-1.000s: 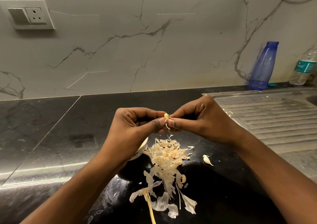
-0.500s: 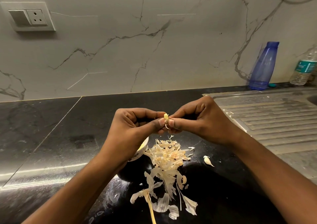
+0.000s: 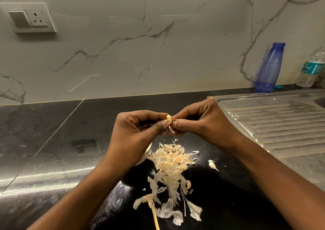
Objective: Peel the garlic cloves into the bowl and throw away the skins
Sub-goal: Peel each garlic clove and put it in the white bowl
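Note:
Both hands meet above the black counter, pinching one small pale garlic clove between their fingertips. My left hand holds it from the left with thumb and curled fingers. My right hand pinches its right side, and a thin curl of skin hangs below the clove. Under my left wrist a white bowl shows only a sliver of its rim; its contents are hidden. A heap of papery garlic skins lies on the counter below the hands. One unpeeled clove lies to the right of the heap.
A dry garlic stalk and loose skin flakes trail toward the near edge. A steel sink drainboard is at the right. Behind it stand a blue bottle and a clear water bottle against the marble wall. A wall socket is upper left.
The hands stay in place, working the clove. More of the bare clove shows above the fingertips, and the skin strip below hangs longer.

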